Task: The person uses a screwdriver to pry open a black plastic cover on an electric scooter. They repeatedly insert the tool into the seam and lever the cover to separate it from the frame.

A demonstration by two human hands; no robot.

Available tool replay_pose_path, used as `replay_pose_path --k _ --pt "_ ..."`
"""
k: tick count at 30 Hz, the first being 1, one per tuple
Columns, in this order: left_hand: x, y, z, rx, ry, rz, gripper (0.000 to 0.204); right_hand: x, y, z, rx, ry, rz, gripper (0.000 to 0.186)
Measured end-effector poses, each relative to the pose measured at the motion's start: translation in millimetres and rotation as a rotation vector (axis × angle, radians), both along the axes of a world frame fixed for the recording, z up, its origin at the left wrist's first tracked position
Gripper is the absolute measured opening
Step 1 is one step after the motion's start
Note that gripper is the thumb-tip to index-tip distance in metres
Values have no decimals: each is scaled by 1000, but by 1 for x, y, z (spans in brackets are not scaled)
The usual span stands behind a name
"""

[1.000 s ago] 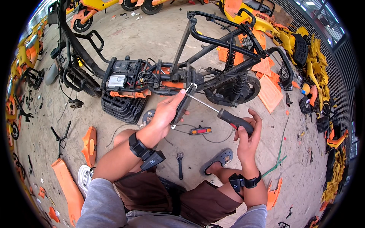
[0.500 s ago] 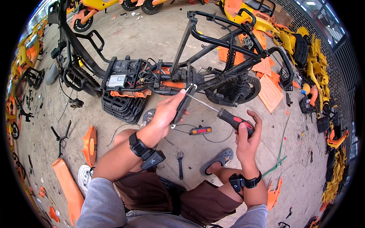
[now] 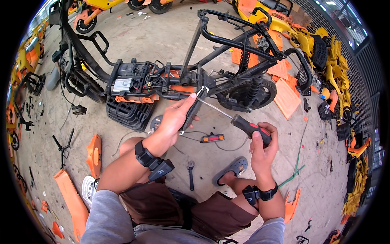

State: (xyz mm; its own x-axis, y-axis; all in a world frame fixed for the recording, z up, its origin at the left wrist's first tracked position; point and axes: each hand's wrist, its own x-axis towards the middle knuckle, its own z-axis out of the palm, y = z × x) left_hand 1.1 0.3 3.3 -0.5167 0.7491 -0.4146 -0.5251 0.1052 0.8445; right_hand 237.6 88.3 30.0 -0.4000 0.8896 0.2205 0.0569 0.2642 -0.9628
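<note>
I keep left hand closed round black bar, near frame | right hand curled round screwdriver, shaft pointing at bar; tip contact unclear to me

A scooter workshop is indicated by 1 stripped frame, heaped yellow panels and a littered concrete floor.

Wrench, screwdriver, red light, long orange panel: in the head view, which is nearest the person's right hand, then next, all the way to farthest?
From the right hand:
1. Screwdriver: held in it.
2. Red light: on the floor, to its left.
3. Wrench: on the floor, lower and further left.
4. Long orange panel: far left, low down.
</note>
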Motion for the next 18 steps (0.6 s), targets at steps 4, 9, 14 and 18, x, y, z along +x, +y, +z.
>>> replay_pose_path --k 4,9,14,18 --pt "0 -1 1 1 29 31 53 -3 -1 3 -64 32 -6 26" --pt "-1 -2 -1 0 64 46 54 -9 3 4 -259 68 -16 23" --pt "1 -1 0 -33 8 -37 48 -9 7 7 -266 115 -54 23" --pt "-4 0 0 119 -119 -85 49 -7 8 10 -150 317 -192 28"
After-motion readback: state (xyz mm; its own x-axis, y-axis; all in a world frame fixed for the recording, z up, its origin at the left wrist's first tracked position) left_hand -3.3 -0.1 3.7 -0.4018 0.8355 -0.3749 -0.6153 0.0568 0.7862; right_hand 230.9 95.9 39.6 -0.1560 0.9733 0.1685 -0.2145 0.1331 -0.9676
